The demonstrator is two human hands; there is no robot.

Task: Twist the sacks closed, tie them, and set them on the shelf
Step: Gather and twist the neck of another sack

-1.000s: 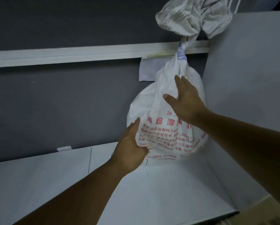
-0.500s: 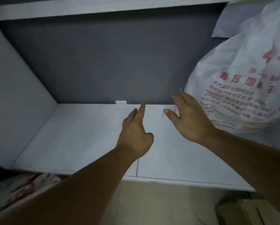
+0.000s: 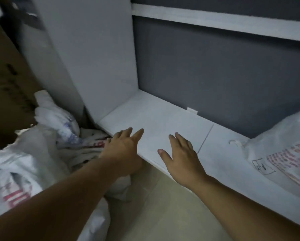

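We find no legible text. The right sack [image 3: 283,140] on the shelf [image 3: 163,119] bears rows of red print and a black boxed mark; the near left sacks [image 3: 15,171] bear red and blue print, all blurred.

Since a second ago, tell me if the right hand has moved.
Yes. The right hand has left the sack and is now left of it, over the shelf edge.

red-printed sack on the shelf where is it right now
In the head view the red-printed sack sits at the far right of the white shelf, in front of the dark back panel, right of the right hand.
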